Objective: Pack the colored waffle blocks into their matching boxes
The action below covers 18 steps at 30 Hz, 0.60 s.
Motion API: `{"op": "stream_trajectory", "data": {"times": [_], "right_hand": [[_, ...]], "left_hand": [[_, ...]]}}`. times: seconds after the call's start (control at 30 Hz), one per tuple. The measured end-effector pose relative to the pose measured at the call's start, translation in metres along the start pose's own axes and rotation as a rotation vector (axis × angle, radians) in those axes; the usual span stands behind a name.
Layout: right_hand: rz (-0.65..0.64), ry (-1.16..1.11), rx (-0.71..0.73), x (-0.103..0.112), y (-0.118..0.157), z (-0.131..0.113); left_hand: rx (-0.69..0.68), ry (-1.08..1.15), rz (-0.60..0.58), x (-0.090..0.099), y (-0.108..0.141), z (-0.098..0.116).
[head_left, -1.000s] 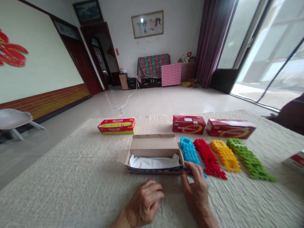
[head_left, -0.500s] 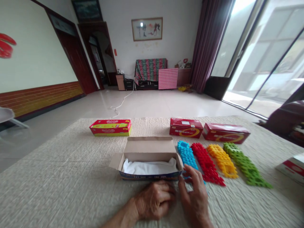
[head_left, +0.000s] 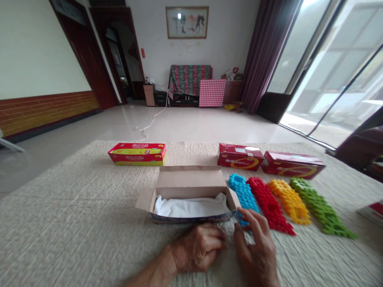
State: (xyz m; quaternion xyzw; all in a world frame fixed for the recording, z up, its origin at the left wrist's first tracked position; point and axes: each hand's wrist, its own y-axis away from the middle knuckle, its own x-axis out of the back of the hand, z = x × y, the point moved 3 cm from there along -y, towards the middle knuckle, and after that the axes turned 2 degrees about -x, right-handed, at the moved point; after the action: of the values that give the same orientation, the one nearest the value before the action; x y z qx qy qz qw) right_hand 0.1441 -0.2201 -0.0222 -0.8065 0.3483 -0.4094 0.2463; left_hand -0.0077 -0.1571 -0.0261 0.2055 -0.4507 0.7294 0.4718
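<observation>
The left hand [head_left: 200,247] is resting half-curled just before an open box [head_left: 191,219]; the right hand [head_left: 257,241] is holding its fingertips at the box's right front corner; whether either is gripping anything is unclear. White cloth [head_left: 191,207] is lying inside. Coloured strips [head_left: 269,207] are lying rightward; two dark-red boxes [head_left: 239,161] are standing beyond.

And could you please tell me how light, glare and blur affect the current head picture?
In the head view, daylight washes out the scene beyond the glass doors; a bright reflection spots the framed picture; and on the open box, the front lettering is too soft to read.
</observation>
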Motion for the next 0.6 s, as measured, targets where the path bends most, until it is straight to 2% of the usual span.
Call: {"op": "stream_trajectory", "data": {"times": [0.13, 0.33, 0.6], "right_hand": [[0.007, 0.017, 0.008, 0.0021, 0.0022, 0.0023], [-0.094, -0.080, -0.019, -0.0031, 0.0065, 0.0072], [-0.093, -0.162, -0.098, -0.0061, 0.0097, 0.0102]], "left_hand": [[0.016, -0.038, -0.040, 0.0000, 0.0016, 0.0004], [0.092, 0.028, 0.046, 0.0036, -0.0013, 0.0004], [0.195, 0.077, 0.066, -0.0002, 0.0000, -0.0004]]}}
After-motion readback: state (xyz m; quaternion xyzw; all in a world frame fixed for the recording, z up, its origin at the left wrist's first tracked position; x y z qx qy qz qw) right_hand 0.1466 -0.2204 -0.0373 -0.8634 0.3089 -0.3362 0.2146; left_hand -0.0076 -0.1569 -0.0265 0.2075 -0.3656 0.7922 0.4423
